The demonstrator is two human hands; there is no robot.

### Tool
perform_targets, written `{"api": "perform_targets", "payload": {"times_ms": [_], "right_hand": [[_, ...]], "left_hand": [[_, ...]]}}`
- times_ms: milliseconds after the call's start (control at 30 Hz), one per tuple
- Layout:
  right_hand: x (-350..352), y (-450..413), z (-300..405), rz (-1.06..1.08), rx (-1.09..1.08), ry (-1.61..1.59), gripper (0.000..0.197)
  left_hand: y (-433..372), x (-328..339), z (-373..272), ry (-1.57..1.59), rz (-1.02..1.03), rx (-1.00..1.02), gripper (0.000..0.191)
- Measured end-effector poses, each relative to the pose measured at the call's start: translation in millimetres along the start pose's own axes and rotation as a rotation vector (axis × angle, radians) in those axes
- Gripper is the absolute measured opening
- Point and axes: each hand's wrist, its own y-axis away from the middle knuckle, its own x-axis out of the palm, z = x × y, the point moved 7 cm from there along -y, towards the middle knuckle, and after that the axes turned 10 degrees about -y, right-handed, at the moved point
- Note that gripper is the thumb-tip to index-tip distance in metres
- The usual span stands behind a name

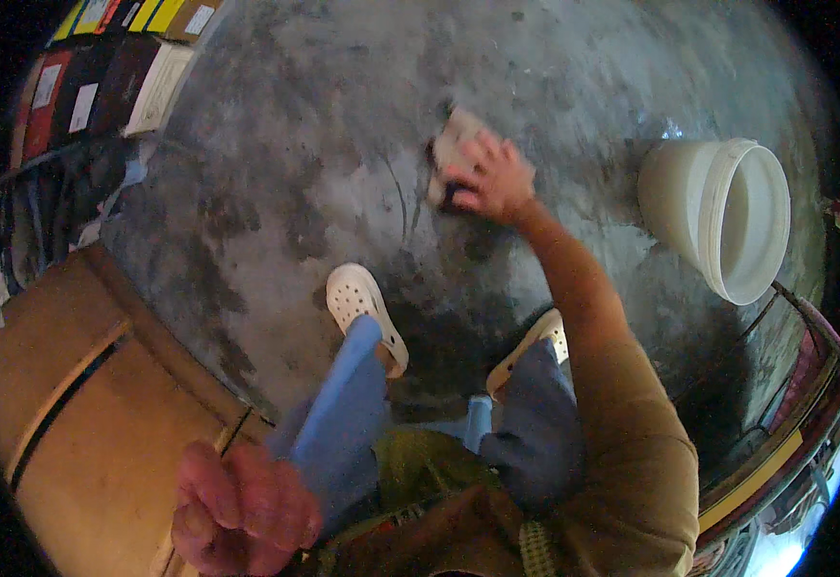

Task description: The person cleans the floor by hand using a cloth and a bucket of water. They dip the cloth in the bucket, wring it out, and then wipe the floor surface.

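Note:
My right hand [491, 177] reaches forward, fingers spread, and presses on a pale cloth [456, 144] lying on the wet, blotchy concrete floor [304, 173]. Some blur covers the hand and the cloth. Close to the camera at the lower left is my left hand [243, 508], fingers curled, with nothing seen in it. Between the arms are my legs in blue trousers and my feet in cream perforated clogs [353, 292]. To the right of the cloth, a translucent white plastic bucket [680, 191] appears with its open mouth towards the right; its contents cannot be made out.
Stacked boxes [92, 94] stand at the upper left, above a rack with cloth-like items. A brown wooden cabinet [95, 404] borders the floor at the lower left. At the right edge is a curved-looking rack [752, 476] holding various items. Part of a blue stool [478, 422] shows beneath me.

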Motion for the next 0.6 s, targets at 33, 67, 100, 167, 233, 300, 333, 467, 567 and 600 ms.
{"api": "perform_targets", "payload": {"times_ms": [33, 67, 100, 167, 233, 300, 333, 467, 567, 600], "right_hand": [[-17.4, -18.4, -27.5, -0.102, 0.107, 0.074, 0.047], [-17.9, -30.6, -34.7, -0.111, 0.109, 0.085, 0.047], [-19.8, -37.8, -43.9, -0.158, 0.213, 0.141, 0.051], [-13.9, -41.0, -37.3, -0.232, 0.332, 0.153, 0.053], [17.9, -32.9, 16.2, -0.175, 0.226, 0.044, 0.052], [58.0, -25.9, 88.8, 0.131, -0.039, -0.100, 0.050], [83.9, -21.8, 114.4, 0.177, -0.239, -0.182, 0.054], [81.6, -90.5, 91.3, 0.054, -0.297, -0.226, 0.042], [12.3, -144.4, -20.6, -0.256, 0.075, -0.079, 0.043], [-9.9, -147.0, -55.3, -0.148, 0.262, -0.006, 0.045]], "left_hand": [[0.5, -9.0, -6.1, 0.008, -0.043, 0.022, 0.018], [0.1, -16.7, -12.2, 0.014, -0.096, 0.045, 0.018], [-1.6, -19.5, -18.5, 0.016, -0.082, 0.047, 0.018], [-3.9, -21.5, -23.6, 0.055, -0.047, 0.025, 0.016], [-5.7, -20.5, -21.6, 0.104, -0.015, 0.009, 0.016], [-7.9, -21.4, -17.9, 0.128, 0.011, -0.001, 0.016], [-9.8, -22.4, -16.8, 0.125, 0.006, 0.001, 0.016], [-16.4, -25.9, -13.7, 0.096, -0.007, -0.049, 0.017], [-18.4, -20.3, -9.9, 0.079, -0.016, -0.114, 0.018], [-18.0, -20.6, -9.5, 0.070, -0.036, -0.119, 0.018]]}}
